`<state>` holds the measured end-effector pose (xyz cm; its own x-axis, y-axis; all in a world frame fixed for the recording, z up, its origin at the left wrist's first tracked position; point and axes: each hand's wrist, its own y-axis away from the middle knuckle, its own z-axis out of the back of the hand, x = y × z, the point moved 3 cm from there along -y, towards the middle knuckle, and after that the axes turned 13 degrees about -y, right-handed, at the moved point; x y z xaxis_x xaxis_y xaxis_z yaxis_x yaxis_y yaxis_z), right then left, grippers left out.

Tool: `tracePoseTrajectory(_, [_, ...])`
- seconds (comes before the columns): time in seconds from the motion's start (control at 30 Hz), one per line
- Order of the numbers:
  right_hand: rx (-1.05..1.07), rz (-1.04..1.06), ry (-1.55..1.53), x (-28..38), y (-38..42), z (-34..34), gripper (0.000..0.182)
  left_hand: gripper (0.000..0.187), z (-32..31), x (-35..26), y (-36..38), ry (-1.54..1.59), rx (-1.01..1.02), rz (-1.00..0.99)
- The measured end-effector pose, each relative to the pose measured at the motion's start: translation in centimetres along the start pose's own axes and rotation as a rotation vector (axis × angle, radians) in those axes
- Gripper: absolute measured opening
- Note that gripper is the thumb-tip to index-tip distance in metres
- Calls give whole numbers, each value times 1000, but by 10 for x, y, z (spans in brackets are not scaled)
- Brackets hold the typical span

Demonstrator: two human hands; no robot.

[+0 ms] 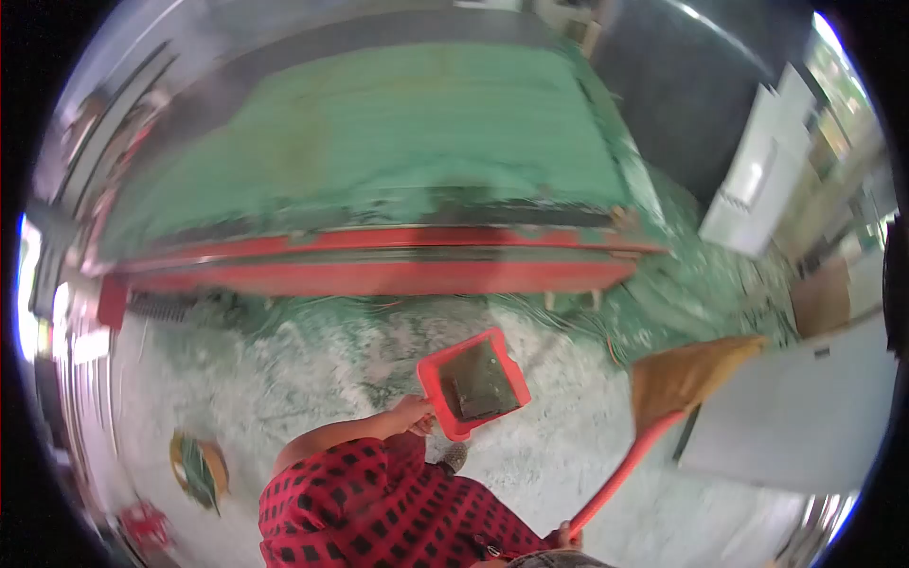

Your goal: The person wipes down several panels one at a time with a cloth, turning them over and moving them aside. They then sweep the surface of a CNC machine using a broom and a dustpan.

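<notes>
My left hand (411,415) is closed around the handle of a red dustpan (521,386), which is held out in front of my body. Its grey inside is smeared with dust and some dark bits. Low in the view, my right hand (566,538) grips the red handle of a broom (696,379). The broom's tan bristle head is up to the right, in front of a pale grey panel. Only part of my right hand shows; my sleeve and body cover the rest.
Ahead stands a long machine bed (379,123) dusted green, with a red front edge (379,276). Pale powder coats the floor (312,379). A grey panel (786,417) leans at right, a white cabinet (757,180) behind it. A round tan object (216,464) lies at left.
</notes>
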<state>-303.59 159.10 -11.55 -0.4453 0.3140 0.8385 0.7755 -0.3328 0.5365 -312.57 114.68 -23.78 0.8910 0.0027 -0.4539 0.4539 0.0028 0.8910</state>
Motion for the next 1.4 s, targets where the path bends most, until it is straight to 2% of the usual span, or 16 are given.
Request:
tracePoseTrajectory(0.13, [156, 339, -87, 57, -20, -40, 19, 26, 30, 40, 84, 204, -151, -35])
tracePoseTrajectory(0.3, [494, 299, -10, 87, -44, -105, 13, 19, 75, 124, 136, 468, -448, -156])
tracePoseTrajectory(0.37, [468, 359, -8, 114, -30, -168, 23, 16, 94, 147, 164, 554, -493, -134])
tracePoseTrajectory(0.43, [503, 375, 89, 115, -39, -210, 16, 19, 116, 168, 187, 650, -561, -145])
tracePoseTrajectory(0.5, [535, 304, 76, 105, -16, -250, 19, 27, 134, 179, 229, 758, -533, -157])
tracePoseTrajectory(0.57, [562, 293, 134, 85, 12, -284, 19, 29, 160, 189, 269, 802, -724, -233])
tracePoseTrajectory(0.6, [602, 283, 135, 72, 28, -302, 19, 29, 174, 201, 276, 800, -709, -226])
tracePoseTrajectory(0.67, [631, 270, 140, 49, 70, -336, 20, 44, 209, 233, 292, 792, -752, -255])
tracePoseTrajectory(0.8, [885, 216, 118, -9, 168, -434, 22, 67, 289, 301, 325, 853, -778, -261])
tracePoseTrajectory(0.9, [973, 190, 149, -50, 232, -497, 22, 70, 342, 345, 349, 887, -868, -252])
tracePoseTrajectory(0.97, [1017, 184, 158, -75, 267, -542, 22, 66, 375, 363, 368, 865, -896, -287])
tracePoseTrajectory(1.07, [1171, 178, 221, -109, 315, -602, 30, 55, 422, 396, 384, 942, -1041, -152])
tracePoseTrajectory(1.13, [1226, 136, 241, -128, 339, -637, 29, 30, 456, 422, 380, 989, -1035, -230])
tracePoseTrajectory(1.17, [1271, 102, 257, -137, 350, -655, 29, 30, 473, 434, 380, 1000, -1039, -226])
tracePoseTrajectory(1.23, [1305, 84, 273, -145, 381, -686, 25, 14, 508, 445, 378, 1152, -869, -361])
tracePoseTrajectory(1.4, [1373, 86, 306, -178, 431, -781, 24, 16, 601, 455, 393, 1231, -857, -381])
